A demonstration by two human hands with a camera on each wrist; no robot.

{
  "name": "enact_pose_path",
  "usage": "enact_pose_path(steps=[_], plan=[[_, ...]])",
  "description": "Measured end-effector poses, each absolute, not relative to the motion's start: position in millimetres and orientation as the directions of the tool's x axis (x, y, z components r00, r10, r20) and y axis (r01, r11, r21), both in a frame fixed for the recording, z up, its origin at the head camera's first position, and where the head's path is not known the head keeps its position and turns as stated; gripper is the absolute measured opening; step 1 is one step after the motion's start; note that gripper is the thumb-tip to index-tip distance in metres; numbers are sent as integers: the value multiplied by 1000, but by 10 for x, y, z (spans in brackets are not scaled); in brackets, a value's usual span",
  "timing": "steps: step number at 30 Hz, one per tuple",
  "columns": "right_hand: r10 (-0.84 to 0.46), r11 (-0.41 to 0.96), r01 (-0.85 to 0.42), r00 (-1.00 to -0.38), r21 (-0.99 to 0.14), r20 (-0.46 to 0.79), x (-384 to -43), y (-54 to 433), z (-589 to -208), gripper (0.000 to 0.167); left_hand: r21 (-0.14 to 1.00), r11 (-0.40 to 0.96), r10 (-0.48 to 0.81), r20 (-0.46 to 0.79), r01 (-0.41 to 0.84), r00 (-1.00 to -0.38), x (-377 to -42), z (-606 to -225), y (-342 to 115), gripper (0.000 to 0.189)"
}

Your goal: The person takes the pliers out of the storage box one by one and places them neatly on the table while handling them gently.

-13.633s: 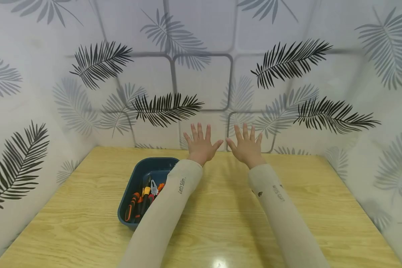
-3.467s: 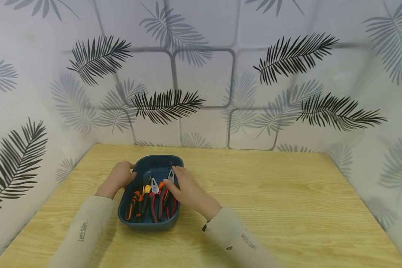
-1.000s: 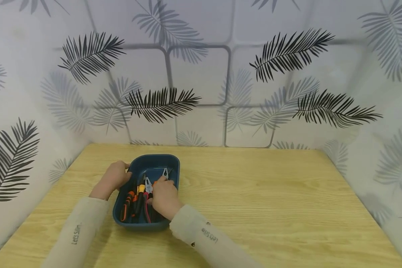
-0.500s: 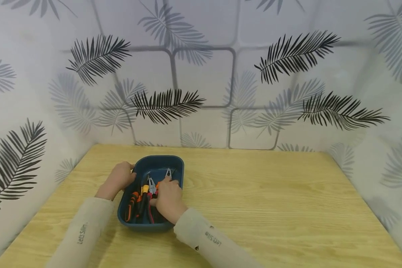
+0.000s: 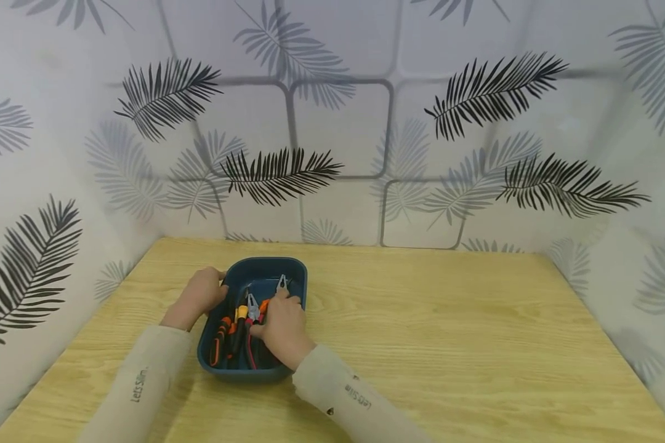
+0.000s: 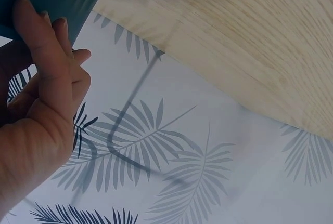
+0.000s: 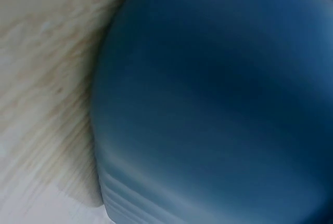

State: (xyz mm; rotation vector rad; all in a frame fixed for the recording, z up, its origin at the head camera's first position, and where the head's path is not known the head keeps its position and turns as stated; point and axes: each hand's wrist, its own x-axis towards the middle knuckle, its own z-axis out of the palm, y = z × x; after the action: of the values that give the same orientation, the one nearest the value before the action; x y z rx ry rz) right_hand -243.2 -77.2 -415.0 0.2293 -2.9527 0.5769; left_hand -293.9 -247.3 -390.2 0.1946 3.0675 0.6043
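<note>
A dark blue plastic bin (image 5: pixel 255 373) stands on the table, left of the middle. My left hand (image 5: pixel 199 292) grips its left rim, and in the left wrist view its fingers (image 6: pixel 47 52) lie against the outer wall. My right hand (image 5: pixel 282 326) reaches into the bin's right side, fingers curled over a pair of pliers (image 5: pixel 282 282). The silver nose of these pliers sticks out past the index finger; their handles are hidden under the hand. To the left lie a second pair of pliers (image 5: pixel 253 309) with a red-black handle, a yellow-collared black-handled tool (image 5: pixel 241 326) and an orange-black tool (image 5: pixel 219 341).
An orange piece (image 5: pixel 264 305) shows beside my right hand. The bin's outer wall (image 7: pixel 208 120) fills most of the right wrist view. The wood-grain table (image 5: pixel 449 332) extends to the right. Leaf-patterned covering (image 5: pixel 343 147) rises behind and at both sides.
Both hands were spread over the table at first, then came to the bin. My right hand has moved from its right rim down onto the pliers inside. The left hand stays at the rim.
</note>
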Motion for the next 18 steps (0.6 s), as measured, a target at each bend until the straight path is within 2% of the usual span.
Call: enact_pose_path(steps=[7,12,18], plan=[[-146,866,-209,-974,-455,171,-2409,-728,-4097,62,386,916,118,5,111,-993,-2948,-3901,-2462,41],[-162,882,-211,-976,-421,148,-2402,-721,-4093,64,388,916,117,-4,107,-993,-2964,-3912,-2465,42],[-215,906,-258,-963,-335,160,-2411,-727,-4127,54,368,923,122,-2,113,-992,-2949,-3896,-2463,41]])
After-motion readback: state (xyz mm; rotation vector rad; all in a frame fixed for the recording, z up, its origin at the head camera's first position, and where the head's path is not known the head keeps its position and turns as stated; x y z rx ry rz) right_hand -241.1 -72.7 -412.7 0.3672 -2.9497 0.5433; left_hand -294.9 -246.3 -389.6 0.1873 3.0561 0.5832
